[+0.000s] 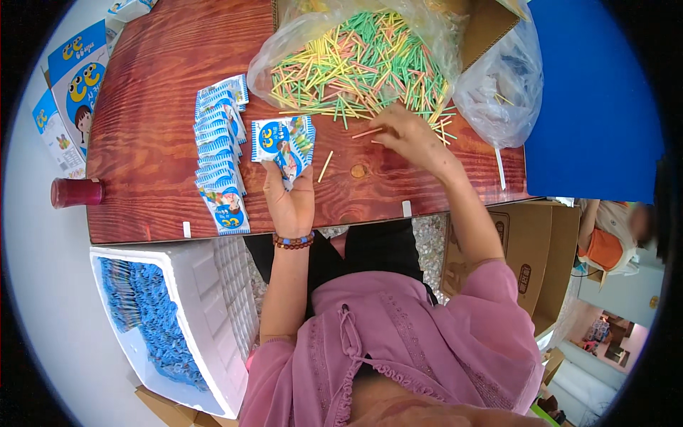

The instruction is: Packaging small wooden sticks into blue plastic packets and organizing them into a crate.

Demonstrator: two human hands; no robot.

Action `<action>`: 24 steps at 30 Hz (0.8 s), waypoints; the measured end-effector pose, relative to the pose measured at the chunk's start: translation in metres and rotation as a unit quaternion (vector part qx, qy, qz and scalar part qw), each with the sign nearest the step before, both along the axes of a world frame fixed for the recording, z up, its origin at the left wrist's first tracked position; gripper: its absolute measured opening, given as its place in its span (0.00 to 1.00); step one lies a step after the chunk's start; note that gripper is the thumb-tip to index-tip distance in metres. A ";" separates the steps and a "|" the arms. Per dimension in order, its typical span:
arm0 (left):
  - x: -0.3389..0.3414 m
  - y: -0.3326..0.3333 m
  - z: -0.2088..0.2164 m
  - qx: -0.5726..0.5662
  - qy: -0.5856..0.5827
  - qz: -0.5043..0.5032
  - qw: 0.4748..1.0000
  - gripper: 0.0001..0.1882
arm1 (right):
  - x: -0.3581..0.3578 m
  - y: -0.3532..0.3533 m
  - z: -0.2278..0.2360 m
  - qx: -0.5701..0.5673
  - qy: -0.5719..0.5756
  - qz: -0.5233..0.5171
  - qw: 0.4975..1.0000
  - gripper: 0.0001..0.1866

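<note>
My left hand, a beaded bracelet on its wrist, is closed on a few small blue-and-white packets fanned over the table. My right hand pinches a thin pink stick just in front of a big heap of yellow, green and pink sticks. That heap spills from a clear plastic bag onto the wood. Between my hands lies one loose yellow stick. Left of my left hand, an overlapping row of similar packets runs toward the table's near edge.
The reddish wooden table has a red-capped or red-filled jar at its left edge. A white foam box holding many blue packets stands below left. An open cardboard box sits at the back; another person is far right.
</note>
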State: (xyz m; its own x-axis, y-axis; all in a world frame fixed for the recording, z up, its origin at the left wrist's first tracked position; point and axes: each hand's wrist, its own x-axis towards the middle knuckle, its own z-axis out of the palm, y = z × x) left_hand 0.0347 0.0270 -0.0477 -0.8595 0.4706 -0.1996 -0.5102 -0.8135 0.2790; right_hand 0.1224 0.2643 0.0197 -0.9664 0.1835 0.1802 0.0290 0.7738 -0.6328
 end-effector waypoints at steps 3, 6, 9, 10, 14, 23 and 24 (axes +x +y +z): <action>0.001 -0.006 -0.009 0.021 0.007 -0.007 1.000 0.18 | 0.003 -0.005 0.016 0.118 -0.098 0.062 0.986 0.18; 0.002 -0.007 -0.008 0.031 0.027 -0.017 0.999 0.18 | -0.002 0.000 0.013 0.188 -0.113 0.108 0.970 0.18; 0.000 -0.013 -0.006 0.031 0.018 -0.016 0.999 0.17 | -0.005 0.002 -0.001 0.238 -0.162 0.108 0.952 0.15; 0.000 -0.016 -0.007 0.025 0.022 -0.019 0.999 0.17 | -0.004 0.002 -0.005 0.248 -0.152 0.108 0.951 0.13; 0.003 -0.018 -0.004 -0.008 0.018 0.000 1.000 0.16 | -0.012 -0.012 -0.010 0.126 -0.153 0.139 0.970 0.07; 0.000 -0.034 -0.011 -0.006 0.017 -0.006 1.000 0.13 | -0.053 -0.071 -0.012 0.200 -0.045 0.263 0.943 0.07; 0.001 -0.034 -0.009 -0.006 0.006 -0.002 1.000 0.13 | -0.055 -0.074 -0.015 0.211 -0.037 0.264 0.940 0.06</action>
